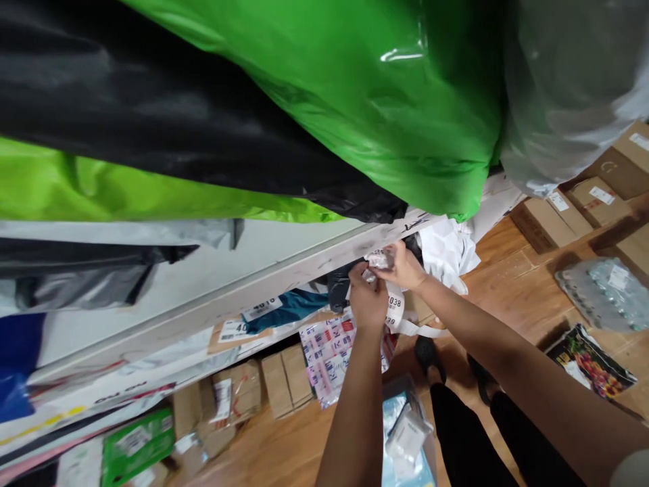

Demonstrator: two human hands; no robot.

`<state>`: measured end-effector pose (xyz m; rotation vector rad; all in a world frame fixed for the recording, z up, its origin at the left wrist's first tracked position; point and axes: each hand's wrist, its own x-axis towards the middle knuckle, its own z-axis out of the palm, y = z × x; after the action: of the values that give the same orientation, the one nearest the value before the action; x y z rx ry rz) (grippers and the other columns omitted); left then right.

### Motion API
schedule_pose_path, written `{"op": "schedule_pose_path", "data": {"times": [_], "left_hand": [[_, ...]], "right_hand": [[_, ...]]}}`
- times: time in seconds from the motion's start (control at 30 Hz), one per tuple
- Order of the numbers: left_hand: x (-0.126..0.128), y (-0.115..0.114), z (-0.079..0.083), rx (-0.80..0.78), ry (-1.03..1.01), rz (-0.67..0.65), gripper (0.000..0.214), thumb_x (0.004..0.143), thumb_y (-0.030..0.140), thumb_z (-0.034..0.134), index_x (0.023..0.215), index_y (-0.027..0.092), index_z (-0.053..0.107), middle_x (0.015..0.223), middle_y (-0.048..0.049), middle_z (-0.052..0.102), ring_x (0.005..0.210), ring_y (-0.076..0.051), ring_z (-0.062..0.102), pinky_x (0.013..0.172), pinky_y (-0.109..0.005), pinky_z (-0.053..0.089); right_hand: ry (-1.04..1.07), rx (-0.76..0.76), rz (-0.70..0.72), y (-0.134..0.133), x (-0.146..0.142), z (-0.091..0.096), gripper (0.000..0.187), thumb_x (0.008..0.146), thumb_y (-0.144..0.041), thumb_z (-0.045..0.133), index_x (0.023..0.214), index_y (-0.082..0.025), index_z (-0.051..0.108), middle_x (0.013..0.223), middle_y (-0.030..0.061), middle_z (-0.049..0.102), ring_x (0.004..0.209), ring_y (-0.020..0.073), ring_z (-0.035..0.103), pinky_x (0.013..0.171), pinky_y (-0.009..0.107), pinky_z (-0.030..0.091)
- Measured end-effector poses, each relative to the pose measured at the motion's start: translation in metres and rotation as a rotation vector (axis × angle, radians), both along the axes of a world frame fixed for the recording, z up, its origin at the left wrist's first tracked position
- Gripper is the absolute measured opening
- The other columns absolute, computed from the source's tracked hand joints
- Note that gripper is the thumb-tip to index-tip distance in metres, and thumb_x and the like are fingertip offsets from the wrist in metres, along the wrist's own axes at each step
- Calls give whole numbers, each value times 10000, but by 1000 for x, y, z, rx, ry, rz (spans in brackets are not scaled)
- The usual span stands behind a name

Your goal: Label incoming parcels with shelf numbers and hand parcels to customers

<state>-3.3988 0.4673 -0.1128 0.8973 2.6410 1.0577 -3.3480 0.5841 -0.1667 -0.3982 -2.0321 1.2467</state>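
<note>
Just under the front edge of a white shelf (238, 291), in the head view, both hands meet around a small crinkled packet (382, 259), whitish with some print on it. The right hand (404, 268) reaches in from the right and pinches the packet between thumb and fingertips; the left hand (368, 301) comes up from below with its fingers curled inward, gripping at the packet's near left side. The packet's long axis lies roughly along the shelf edge, crosswise between the hands, though fingers cover its ends.

Just below hangs a white label strip (395, 306) with printed numbers, one ending in 038. Its long axis drops from the hands, then the tail bends right and points out beneath the right forearm. Whether strip and packet are joined, I cannot tell.

A crumpled white bag (446, 253) lies just beyond the right hand, and a teal parcel (291, 308) sits to the left of the left hand. Below that hand is a pink-and-white printed bag (327, 355). Large green plastic (380, 101) hangs overhead.
</note>
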Motion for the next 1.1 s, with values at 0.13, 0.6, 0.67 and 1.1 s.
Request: {"op": "schedule_pose_path", "data": {"times": [0.13,0.6,0.67,1.1], "left_hand": [[-9,-1,-2,-58,85,-26,386,840,128,509,1222,145,558,1156,-167,650,1035,-297,657,865,-418,534],[-6,30,53,-99,-107,186,146,814,282,586,867,207,700,929,-127,741,948,-340,683,837,-451,512],[-11,43,50,147,-407,258,94,738,276,646,735,193,690,739,-85,732,930,-322,698,857,-428,527],[-18,42,34,139,-351,289,187,679,355,698,709,177,746,814,-128,773,1038,-376,681,981,-498,470]], "right_hand": [[-47,104,1,8,10,-9,434,824,-152,567,1242,-188,453,1167,132,691,1063,233,685,938,402,569],[93,402,-158,25,24,-34,384,914,-262,517,1296,-234,484,1081,125,689,985,254,691,789,396,612],[124,434,-144,25,26,-37,405,905,-207,493,1309,-234,489,1127,131,681,1034,253,679,825,402,605],[-8,233,-133,-3,18,-15,415,843,-202,594,1257,-193,577,1076,101,714,1047,249,650,970,390,549]]}}
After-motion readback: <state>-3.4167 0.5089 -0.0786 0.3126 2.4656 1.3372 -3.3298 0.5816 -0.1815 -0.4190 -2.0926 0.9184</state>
